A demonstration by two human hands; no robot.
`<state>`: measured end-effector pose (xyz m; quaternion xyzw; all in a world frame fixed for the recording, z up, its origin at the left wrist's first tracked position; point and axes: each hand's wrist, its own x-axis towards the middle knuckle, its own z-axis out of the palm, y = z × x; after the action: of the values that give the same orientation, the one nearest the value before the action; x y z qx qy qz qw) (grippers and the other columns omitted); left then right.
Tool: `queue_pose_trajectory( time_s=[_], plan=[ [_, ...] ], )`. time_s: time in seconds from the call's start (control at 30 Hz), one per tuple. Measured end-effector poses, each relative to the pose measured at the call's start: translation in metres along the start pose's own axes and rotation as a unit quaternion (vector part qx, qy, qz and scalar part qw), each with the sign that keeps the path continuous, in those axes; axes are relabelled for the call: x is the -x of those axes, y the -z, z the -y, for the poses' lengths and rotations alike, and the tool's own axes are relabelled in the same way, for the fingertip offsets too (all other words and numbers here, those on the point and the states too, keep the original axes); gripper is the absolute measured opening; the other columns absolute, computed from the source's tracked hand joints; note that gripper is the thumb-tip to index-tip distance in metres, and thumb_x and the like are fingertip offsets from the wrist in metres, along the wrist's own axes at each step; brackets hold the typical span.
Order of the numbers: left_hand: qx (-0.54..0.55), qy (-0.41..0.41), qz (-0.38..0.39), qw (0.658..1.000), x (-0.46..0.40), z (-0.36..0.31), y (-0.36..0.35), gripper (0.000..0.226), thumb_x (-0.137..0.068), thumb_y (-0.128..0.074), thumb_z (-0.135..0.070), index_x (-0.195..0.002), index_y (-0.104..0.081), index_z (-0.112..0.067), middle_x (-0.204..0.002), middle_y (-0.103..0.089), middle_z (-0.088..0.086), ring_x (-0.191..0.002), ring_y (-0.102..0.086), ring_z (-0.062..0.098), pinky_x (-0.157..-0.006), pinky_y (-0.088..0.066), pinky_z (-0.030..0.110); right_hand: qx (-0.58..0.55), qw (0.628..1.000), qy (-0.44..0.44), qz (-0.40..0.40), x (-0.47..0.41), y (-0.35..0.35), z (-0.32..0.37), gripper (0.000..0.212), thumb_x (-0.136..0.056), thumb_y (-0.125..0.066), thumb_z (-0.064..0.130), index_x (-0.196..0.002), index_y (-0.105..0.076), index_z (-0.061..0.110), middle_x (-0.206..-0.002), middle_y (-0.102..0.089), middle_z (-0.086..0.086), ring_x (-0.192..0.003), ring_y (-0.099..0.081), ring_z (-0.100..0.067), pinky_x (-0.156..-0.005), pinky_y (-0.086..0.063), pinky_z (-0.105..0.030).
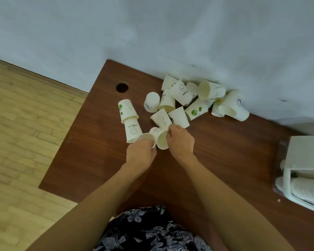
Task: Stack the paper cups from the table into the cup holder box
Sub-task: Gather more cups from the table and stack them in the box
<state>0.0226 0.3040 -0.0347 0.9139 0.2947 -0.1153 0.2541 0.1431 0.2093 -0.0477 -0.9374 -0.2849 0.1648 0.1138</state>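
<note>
- We see the paper cups (181, 98) scattered in a loose heap on the brown worktop (225, 151), most lying on their sides near the grey wall (152, 33).
- Our left hand (140, 153) curls its grip round an open-mouthed cup (146, 137) at the near edge of the heap.
- Our right hand (180, 139) pinches the rim of a second cup (161, 139) lying on its side, just beside the first.
- Left of these, a cup marked HELLO (132, 130) sits nested under a green-printed cup (127, 110).
- The white cup holder box (304, 154) stands well apart at the right edge of the worktop, with a row of stacked cups (306, 190) lying inside.
- A round cable hole (122, 87) shows near the far left corner.
- Wooden floor (25, 133) lies to the left.
</note>
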Motion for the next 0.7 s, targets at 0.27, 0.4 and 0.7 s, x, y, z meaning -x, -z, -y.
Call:
queue_pose_trajectory(
  time_s=[0.27, 0.4, 0.7],
  plan=[
    [0.025, -0.068, -0.042, 0.996, 0.019, -0.050, 0.006, 0.020, -0.094, -0.048, -0.026, -0.077, -0.049, -0.016, -0.074, -0.055, 0.000, -0.069, -0.052, 0.018, -0.060, -0.036, 0.029, -0.158, 0.978, -0.107, -0.082, 0.071, 0.048, -0.072, 0.017, -0.094, -0.059, 0.017, -0.110, -0.063, 0.021, -0.101, -0.062, 0.006, -0.084, -0.056, -0.007, -0.077, -0.052, -0.029],
    [0.031, -0.117, -0.037, 0.992, 0.033, -0.090, 0.000, 0.021, -0.095, -0.047, -0.027, -0.078, -0.051, -0.015, -0.074, -0.055, -0.001, -0.068, -0.050, 0.016, -0.058, -0.034, 0.028, -0.189, 0.958, -0.151, -0.154, 0.120, 0.074, -0.102, 0.040, -0.085, -0.065, 0.009, -0.121, -0.055, 0.026, -0.112, -0.051, 0.014, -0.074, -0.055, -0.004, -0.066, -0.041, -0.015],
    [0.035, -0.267, -0.050, 0.962, 0.071, -0.206, -0.023, 0.015, -0.093, -0.052, -0.025, -0.081, -0.057, -0.016, -0.074, -0.055, -0.003, -0.070, -0.050, 0.016, -0.062, -0.041, 0.030, -0.224, 0.921, -0.192, -0.254, 0.210, 0.109, -0.187, 0.019, -0.083, -0.063, 0.003, -0.094, -0.070, 0.017, -0.097, -0.062, 0.008, -0.076, -0.058, -0.006, -0.070, -0.052, -0.023]
  ],
)
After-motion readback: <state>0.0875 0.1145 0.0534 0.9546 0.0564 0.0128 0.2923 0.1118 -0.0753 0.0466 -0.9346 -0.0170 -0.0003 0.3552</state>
